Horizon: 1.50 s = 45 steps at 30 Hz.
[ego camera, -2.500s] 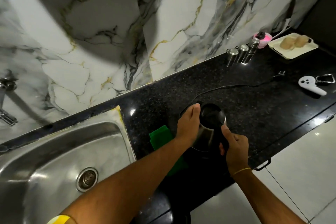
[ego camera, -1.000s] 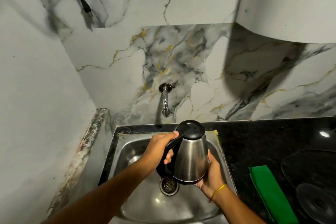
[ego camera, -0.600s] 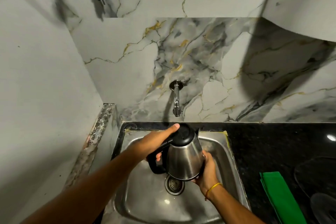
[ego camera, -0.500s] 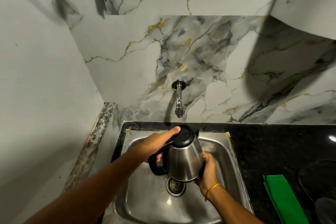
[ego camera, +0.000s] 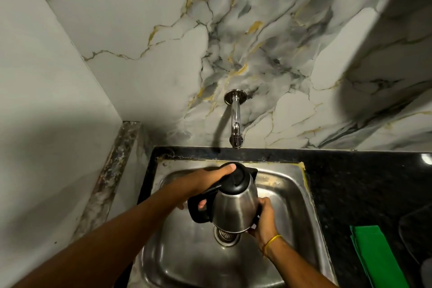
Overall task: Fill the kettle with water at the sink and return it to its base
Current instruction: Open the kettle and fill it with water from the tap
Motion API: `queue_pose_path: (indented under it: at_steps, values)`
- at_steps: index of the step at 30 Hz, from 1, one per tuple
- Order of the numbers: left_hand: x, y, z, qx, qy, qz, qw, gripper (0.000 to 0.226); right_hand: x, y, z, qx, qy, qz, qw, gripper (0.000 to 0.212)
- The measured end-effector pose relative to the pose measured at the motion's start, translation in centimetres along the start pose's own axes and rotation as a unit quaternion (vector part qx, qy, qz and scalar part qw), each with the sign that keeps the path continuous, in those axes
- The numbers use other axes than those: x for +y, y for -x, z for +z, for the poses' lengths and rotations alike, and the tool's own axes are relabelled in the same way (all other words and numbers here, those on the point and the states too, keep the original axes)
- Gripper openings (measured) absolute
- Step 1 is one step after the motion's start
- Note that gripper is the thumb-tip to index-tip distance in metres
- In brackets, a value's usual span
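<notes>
A steel kettle [ego camera: 235,207] with a black lid and black handle hangs over the steel sink [ego camera: 289,192], above the drain [ego camera: 226,236]. My left hand [ego camera: 205,181] is wrapped around the handle, its thumb lying on the closed lid. My right hand [ego camera: 263,220] cups the kettle's lower right side. The kettle leans slightly to the right. A chrome tap [ego camera: 235,121] comes out of the marble wall a little beyond and above the lid; I see no water running from it. The kettle's base [ego camera: 426,271] shows only as a dark edge at the far right.
A folded green cloth [ego camera: 374,255] lies on the black stone counter [ego camera: 364,184] right of the sink. A plain wall closes the left side. A white box-shaped bulkhead [ego camera: 397,30] juts out above on the right.
The kettle was lifted off its base and carried left to the sink. Over the last second it has come a little closer under the tap, and my left thumb has moved onto the lid.
</notes>
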State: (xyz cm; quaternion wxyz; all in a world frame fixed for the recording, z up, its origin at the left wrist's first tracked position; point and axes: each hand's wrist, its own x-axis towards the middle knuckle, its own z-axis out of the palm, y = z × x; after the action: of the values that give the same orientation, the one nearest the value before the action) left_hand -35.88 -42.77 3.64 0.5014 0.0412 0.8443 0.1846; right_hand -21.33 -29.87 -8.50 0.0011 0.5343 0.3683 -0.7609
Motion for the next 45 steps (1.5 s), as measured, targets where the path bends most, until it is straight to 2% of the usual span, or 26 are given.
queue_pose_path:
  at_steps: [3,7,9,14,18,22,27,30,34,36,39,41,45]
  values:
    - [0.1,-0.5,0.2,-0.008,-0.022,-0.006,1.0,0.119,0.2,-0.4,-0.1,0.005,0.007,-0.008,1.0,0.036]
    - [0.2,-1.3,0.6,0.005,-0.049,-0.011,0.999,0.1,0.4,-0.6,-0.3,0.02,0.014,-0.014,1.0,0.035]
    - [-0.2,-1.6,0.7,0.003,-0.039,0.007,0.999,0.098,0.3,-0.8,-0.5,0.021,0.014,-0.019,1.0,0.035]
    - [-1.5,-2.2,0.7,0.007,0.091,0.075,0.993,0.085,-0.8,-0.6,0.1,-0.003,0.005,-0.058,0.998,0.038]
    - [-1.2,-1.6,0.6,0.002,0.241,0.11,0.964,0.078,-1.1,-0.5,1.8,-0.031,-0.036,-0.114,0.992,0.04]
    - [-2.1,-1.4,1.4,0.119,0.229,0.148,0.955,0.063,-0.6,-0.4,3.1,-0.044,-0.05,-0.129,0.989,0.045]
    - [-4.5,-2.0,1.8,0.136,0.322,0.179,0.92,0.056,-1.0,-0.6,3.2,-0.053,-0.006,-0.167,0.985,0.044]
    - [-5.1,-2.7,2.1,0.133,0.364,0.208,0.898,0.058,-2.7,-0.3,3.7,-0.046,0.082,-0.25,0.964,0.032]
    - [-4.8,-4.0,2.3,0.154,0.367,0.195,0.896,0.053,-5.7,0.7,5.1,-0.015,0.193,-0.342,0.92,0.019]
    - [-4.3,-4.4,2.5,0.141,0.37,0.18,0.901,0.045,-7.4,0.8,5.8,-0.003,0.219,-0.399,0.89,0.021]
    - [-4.0,-5.4,2.5,0.149,0.385,0.175,0.894,0.041,-10.3,0.8,7.2,-0.047,0.245,-0.448,0.858,0.023]
    - [-3.8,-6.2,2.5,0.158,0.403,0.172,0.885,0.046,-11.9,0.5,8.1,-0.101,0.242,-0.438,0.86,0.021]
    - [-3.3,-7.3,2.3,0.176,0.432,0.182,0.866,0.036,-13.8,-0.3,8.6,-0.217,0.232,-0.389,0.864,0.027]
